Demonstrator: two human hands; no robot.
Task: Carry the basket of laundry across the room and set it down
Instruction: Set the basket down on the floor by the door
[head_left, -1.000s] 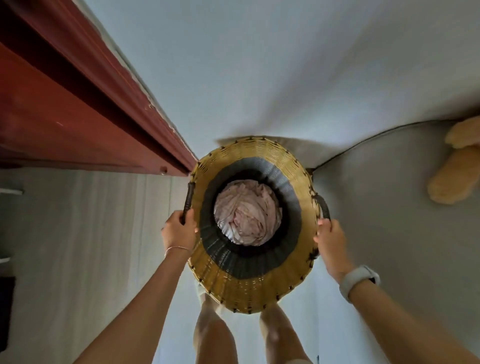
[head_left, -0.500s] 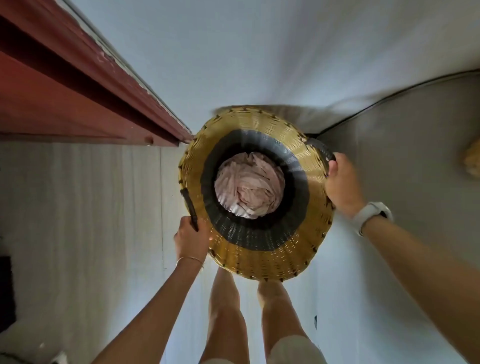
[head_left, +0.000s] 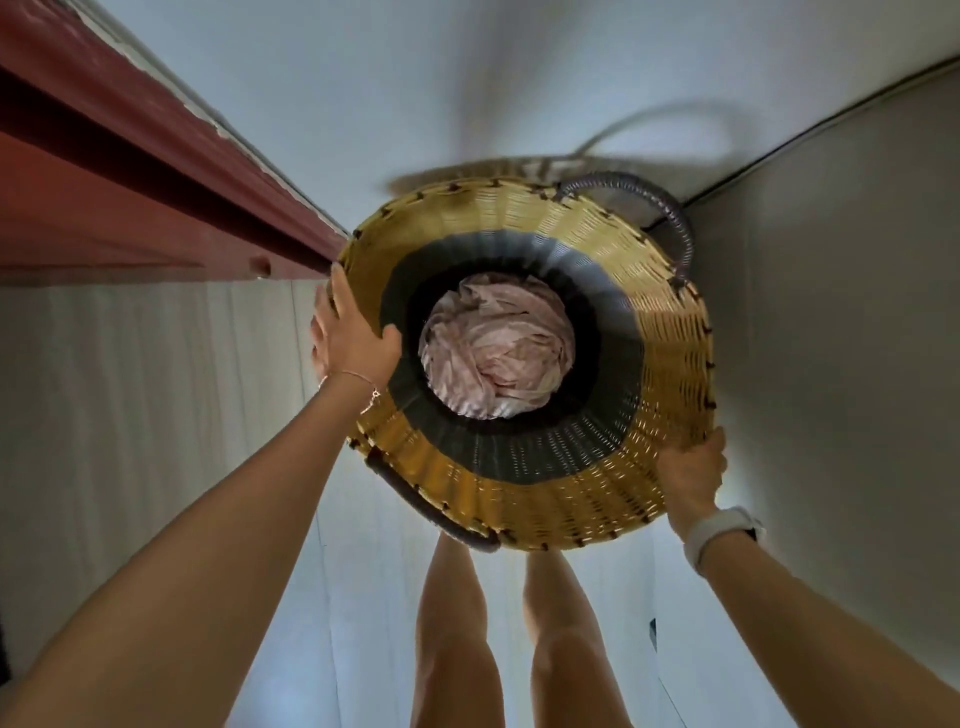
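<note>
Basket (head_left: 670, 332) rim gripped by left hand (head_left: 353, 338) and right hand (head_left: 688, 475); laundry (head_left: 498, 358) inside.

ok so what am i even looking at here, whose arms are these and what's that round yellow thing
There is no machine here: a person wears a wide-angle camera on their head, pointing down, so you see their own arms and legs from above. The lens bends the straight lines of the room.

The round thing is a woven basket, yellow with a dark band inside, seen from above. The pale pink laundry lies crumpled at its bottom.

The left hand lies over the rim with the thumb inside. The right hand, with a white watch on its wrist, takes its grip on the rim at the opposite side. Both dark handles are free. The red strip on the left is a wooden door frame. Whether the basket touches the floor I cannot tell.
</note>
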